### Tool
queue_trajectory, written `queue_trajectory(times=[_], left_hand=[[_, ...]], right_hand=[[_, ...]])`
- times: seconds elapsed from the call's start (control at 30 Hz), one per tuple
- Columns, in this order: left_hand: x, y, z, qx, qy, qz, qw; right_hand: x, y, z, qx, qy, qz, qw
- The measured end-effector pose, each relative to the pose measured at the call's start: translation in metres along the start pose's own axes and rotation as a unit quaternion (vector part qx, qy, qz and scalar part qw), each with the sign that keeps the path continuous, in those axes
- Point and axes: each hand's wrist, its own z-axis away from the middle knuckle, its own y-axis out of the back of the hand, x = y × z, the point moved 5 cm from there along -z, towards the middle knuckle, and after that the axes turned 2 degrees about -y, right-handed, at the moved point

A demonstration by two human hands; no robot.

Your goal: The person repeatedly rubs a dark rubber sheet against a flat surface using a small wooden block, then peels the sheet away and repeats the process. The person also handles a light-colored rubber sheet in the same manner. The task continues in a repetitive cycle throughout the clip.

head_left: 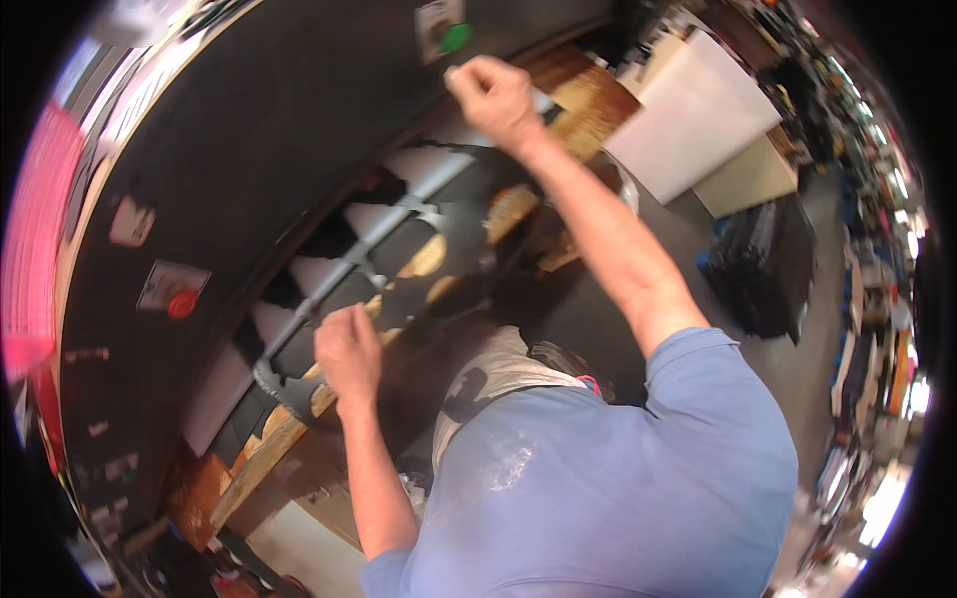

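The left grip (347, 349) and right grip (495, 98), fingers curled, stand well apart, apparently spanning the cut-out dark sheet (461, 229); whether either grasps it cannot be determined.

A black sheet (464, 224), dull and seemingly thin, lies slantwise over the desk (261, 470), running from lower left to upper right. Large cut-outs with partly rounded edges leave it as a web of narrow strips and wider patches. Worn yellowish wood shows through some holes, pale grey through others. Its near part falls into shadow, where its edge is hard to tell.
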Motion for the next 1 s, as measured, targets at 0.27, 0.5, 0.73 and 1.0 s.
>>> queue_trajectory(times=[0.27, 0.5, 0.73, 1.0], left_hand=[[-0.015, -0.002, 0.015, -0.021, 0.061, 0.046, 0.997], [-0.044, -0.033, -0.003, -0.049, 0.130, 0.152, 0.979], [-0.090, -0.077, -0.030, -0.078, 0.338, 0.275, 0.897], [-0.056, -0.053, -0.027, -0.042, 0.292, 0.206, 0.933]], right_hand=[[0.020, -0.003, 0.165, -0.016, 0.050, 0.190, 0.980], [0.026, -0.012, 0.159, -0.045, 0.002, 0.178, 0.983], [0.031, -0.023, 0.166, -0.029, 0.041, 0.176, 0.983], [0.026, -0.010, 0.164, -0.100, 0.037, 0.115, 0.988]])
